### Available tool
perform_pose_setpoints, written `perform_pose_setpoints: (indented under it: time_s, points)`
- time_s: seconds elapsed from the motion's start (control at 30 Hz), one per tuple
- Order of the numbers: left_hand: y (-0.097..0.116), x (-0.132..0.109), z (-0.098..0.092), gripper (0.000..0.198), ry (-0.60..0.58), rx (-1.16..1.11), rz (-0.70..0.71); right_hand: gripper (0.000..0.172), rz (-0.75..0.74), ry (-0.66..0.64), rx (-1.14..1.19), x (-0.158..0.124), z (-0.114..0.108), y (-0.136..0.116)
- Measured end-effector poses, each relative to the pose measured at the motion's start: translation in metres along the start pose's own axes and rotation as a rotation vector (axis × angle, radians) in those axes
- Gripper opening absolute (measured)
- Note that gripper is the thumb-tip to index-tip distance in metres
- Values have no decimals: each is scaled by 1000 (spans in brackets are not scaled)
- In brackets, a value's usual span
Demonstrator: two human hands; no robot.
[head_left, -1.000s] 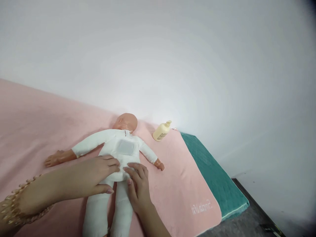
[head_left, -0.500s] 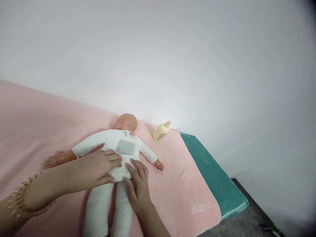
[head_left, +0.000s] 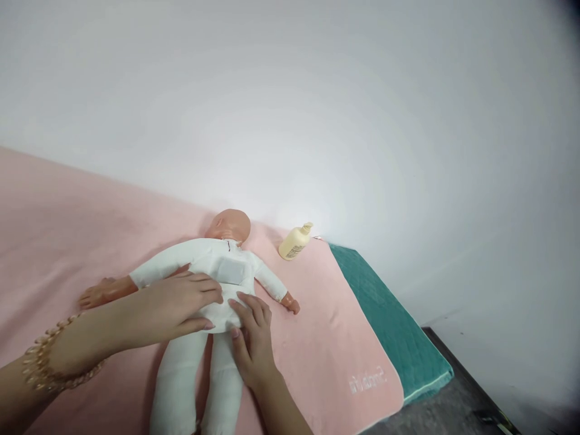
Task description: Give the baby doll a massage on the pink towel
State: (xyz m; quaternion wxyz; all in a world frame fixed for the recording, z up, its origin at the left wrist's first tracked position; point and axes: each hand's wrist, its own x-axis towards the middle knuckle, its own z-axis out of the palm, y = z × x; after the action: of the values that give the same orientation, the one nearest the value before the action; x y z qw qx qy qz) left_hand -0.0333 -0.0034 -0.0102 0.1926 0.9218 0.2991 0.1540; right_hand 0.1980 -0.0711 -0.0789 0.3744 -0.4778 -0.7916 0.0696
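Note:
A baby doll point(head_left: 226, 308) with a white cloth body lies face down, its bald head at the far end and its arms spread out. On its upper back is a pale grey rectangular patch point(head_left: 231, 271). My left hand point(head_left: 190, 302), with a beaded bracelet point(head_left: 48, 356) round the wrist, rests across the left side of the doll's lower back. My right hand point(head_left: 254, 338) lies on the right side of the lower back, its thumb apart from the fingers. Both hands have fingers extended on the cloth and grip nothing.
Beyond the doll's right arm, a cream pump bottle point(head_left: 293, 243) stands near the wall point(head_left: 290, 109). Under everything spreads a pink blanket point(head_left: 326, 338) with mirrored lettering. A green mat edge point(head_left: 389, 320) shows at the right, with a dark grey floor point(head_left: 421, 414) below it.
The whole view has shifted very slightly. Both hands stay on the doll's lower back in nearly the same place.

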Motion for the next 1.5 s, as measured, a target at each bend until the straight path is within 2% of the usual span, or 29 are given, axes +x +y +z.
perform_pose_setpoints:
  time_s: [0.2,0.53,0.6,0.7,0.8,0.87,0.93,1.07,1.17,1.3,1.4,1.5]
  points:
    - [-5,3,6,25,47,17,7,46,20,-27,2,2,1,4]
    - [-6,10,1,21,-2,-98,-23,45,54,2,72,20,-1,9]
    - [-9,14,-2,25,40,-140,2,43,47,32,97,25,-3,9]
    - [-18,20,-1,37,189,-185,33,43,67,89,110,37,-5,11]
    - [-32,25,6,35,360,-62,1,44,105,126,117,54,-5,12]
    - [-42,27,15,34,431,45,-33,46,128,108,144,66,-2,14]
    - [-51,28,23,38,447,98,-44,47,168,67,168,77,2,16]
    - [-61,30,34,44,395,96,-49,43,257,15,117,93,8,19]
    - [-62,29,36,44,380,87,-52,40,287,-28,3,101,9,21]
    - [-64,30,37,45,383,91,-44,48,310,-87,-81,113,10,24]
    - [-66,32,39,44,414,100,-35,45,292,-55,-32,116,12,27]
    - [-68,33,43,48,466,109,-32,34,197,38,87,110,15,31]
